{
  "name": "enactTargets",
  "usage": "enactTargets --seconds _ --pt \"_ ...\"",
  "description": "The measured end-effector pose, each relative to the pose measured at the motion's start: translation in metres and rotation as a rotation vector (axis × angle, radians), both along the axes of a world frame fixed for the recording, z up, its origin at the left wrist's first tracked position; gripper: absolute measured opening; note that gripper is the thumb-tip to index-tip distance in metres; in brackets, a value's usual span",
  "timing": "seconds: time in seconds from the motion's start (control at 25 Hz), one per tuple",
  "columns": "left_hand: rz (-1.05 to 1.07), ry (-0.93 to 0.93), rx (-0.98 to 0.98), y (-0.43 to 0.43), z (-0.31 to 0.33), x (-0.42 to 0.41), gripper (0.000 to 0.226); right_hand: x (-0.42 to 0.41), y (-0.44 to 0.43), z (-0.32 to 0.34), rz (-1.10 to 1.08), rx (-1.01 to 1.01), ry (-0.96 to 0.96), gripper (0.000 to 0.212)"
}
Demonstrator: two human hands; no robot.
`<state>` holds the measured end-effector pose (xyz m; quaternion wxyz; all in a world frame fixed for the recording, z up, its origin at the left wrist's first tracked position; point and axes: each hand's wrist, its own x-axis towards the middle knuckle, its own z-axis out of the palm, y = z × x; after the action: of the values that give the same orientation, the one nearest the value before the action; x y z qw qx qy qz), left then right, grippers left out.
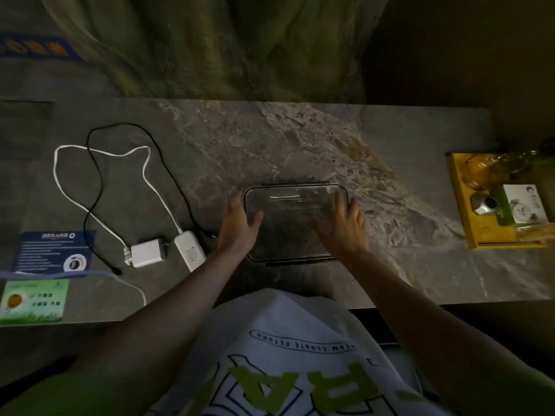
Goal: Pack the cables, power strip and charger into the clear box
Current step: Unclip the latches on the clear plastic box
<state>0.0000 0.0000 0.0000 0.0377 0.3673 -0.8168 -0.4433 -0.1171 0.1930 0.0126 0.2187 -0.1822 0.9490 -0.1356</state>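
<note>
Both grips are spread open, the left hand (240,219) and right hand (345,220) pressed flat against the short sides of the clear box (289,223), which sits on the surface (300,139) straight ahead. Its lid looks still on, so the sensible move is to lift it evenly. The charger (148,252), power strip (189,253) and cables (99,181) lie well to the left.

Readable text: shirt only, and only partly.
White shirt (288,355) has an oval badge, upside down to the camera, reading roughly "…EAM CERATE FETURU"; big green block letters below it are cut off. Blue card (54,250), green card (33,300), small box (524,208) in yellow tray (471,223): print too small to read.
</note>
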Motion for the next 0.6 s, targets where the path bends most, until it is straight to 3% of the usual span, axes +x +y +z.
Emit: enactTargets --seconds 0.16,0.32,0.44,0.6 --pt "0.073 -0.094 0.091 -0.002 -0.003 0.007 0.065 -0.006 0.005 -0.007 -0.236 -0.113 -0.151 0.087" --pt "0.144 -0.134 0.129 -0.006 -0.013 0.008 0.049 -0.013 0.005 -0.009 -0.380 -0.260 -0.158 0.071" --pt "0.294 -0.134 0.302 -0.012 -0.021 0.010 0.033 -0.017 0.006 -0.009 -0.438 -0.285 -0.175 0.058" --pt "0.336 -0.133 0.408 -0.028 -0.028 0.013 0.033 -0.018 0.005 -0.013 -0.503 -0.264 -0.215 0.049"
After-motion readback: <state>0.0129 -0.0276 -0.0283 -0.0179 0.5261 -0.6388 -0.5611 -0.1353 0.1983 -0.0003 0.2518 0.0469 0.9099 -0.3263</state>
